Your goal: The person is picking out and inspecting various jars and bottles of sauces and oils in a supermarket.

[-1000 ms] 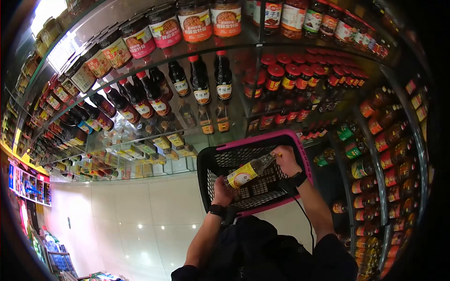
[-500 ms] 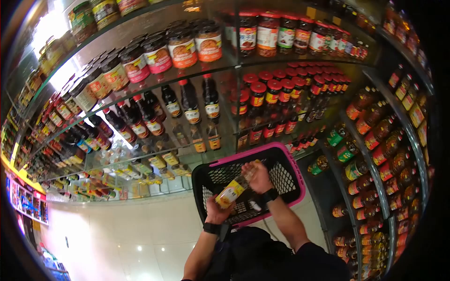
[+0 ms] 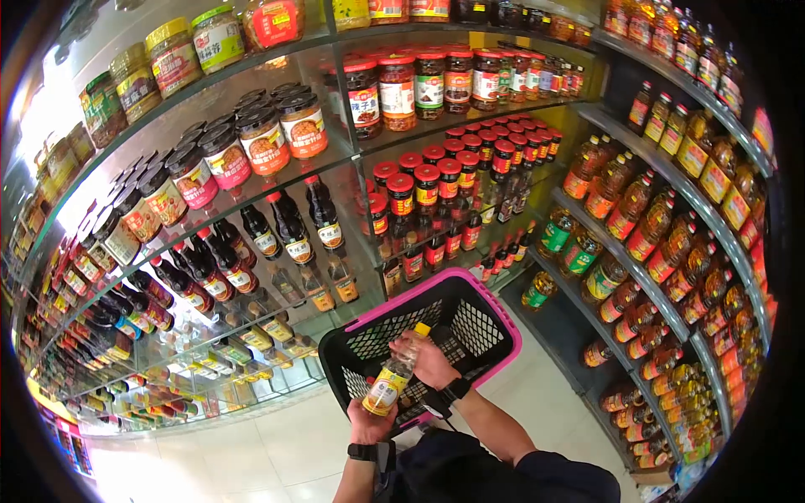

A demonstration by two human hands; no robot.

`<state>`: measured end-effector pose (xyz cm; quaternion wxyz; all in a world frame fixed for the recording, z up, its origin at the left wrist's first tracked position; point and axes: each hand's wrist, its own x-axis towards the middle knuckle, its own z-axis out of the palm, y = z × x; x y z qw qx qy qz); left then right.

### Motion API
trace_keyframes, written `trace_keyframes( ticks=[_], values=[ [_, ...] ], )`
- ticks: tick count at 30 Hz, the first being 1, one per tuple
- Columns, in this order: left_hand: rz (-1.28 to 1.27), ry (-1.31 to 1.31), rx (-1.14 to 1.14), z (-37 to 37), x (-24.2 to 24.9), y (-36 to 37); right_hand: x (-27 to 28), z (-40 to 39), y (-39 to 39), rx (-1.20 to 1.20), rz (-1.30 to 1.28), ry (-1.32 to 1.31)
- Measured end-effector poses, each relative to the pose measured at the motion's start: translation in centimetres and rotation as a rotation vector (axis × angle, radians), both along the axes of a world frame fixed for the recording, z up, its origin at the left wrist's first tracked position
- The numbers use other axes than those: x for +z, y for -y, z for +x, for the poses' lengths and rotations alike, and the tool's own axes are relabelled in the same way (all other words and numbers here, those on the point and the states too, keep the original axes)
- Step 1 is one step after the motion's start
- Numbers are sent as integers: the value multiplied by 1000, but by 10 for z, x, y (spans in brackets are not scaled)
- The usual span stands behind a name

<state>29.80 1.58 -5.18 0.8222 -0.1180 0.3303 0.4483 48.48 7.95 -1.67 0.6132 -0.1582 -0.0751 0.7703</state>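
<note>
A clear bottle [image 3: 387, 387] with a yellow-and-white label and a yellow cap is held tilted between my two hands, over a black shopping basket with a pink rim [image 3: 509, 334]. My left hand [image 3: 369, 421] grips its lower end. Around the neck, just under the cap, my right hand [image 3: 429, 362] is wrapped. The basket's mesh walls show, and part of its inside is hidden by my hands and the bottle.
Glass shelves in front carry jars with dark lids [image 3: 264, 138], red-lidded jars [image 3: 426, 180] and dark sauce bottles [image 3: 288, 226]. To the right, grey shelves [image 3: 641, 272] hold oil bottles [image 3: 654, 243]. Pale floor tiles [image 3: 251, 453] lie below.
The view has shifted, bringing more upper and right shelves into sight. Both hands still hold the bottle, and its yellow cap now shows clearly above my right hand.
</note>
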Motion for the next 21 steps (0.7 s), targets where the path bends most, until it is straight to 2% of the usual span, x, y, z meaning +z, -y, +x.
trace_keyframes(
  ticks=[2,4,7,9,12,13,16,17,21],
  values=[
    [-11,25,-65,2,-8,4,-4,1,18,-29,-140,175],
    [10,-82,-138,10,-4,8,-6,4,37,-99,-154,165],
    [40,-108,-243,27,6,16,-24,19,62,-331,-352,204],
    [208,-330,-347,46,28,27,-34,38,79,-406,-330,120],
    [186,-199,-417,72,6,31,-23,67,104,-477,-381,66],
    [174,-248,-437,83,5,37,-15,78,112,-506,-408,59],
    [294,-287,-518,116,17,50,-37,114,125,-577,-456,-3],
    [198,-213,-480,130,21,51,-44,128,131,-584,-455,-9],
    [175,-227,-506,194,-2,57,-48,192,152,-633,-411,41]
  ],
)
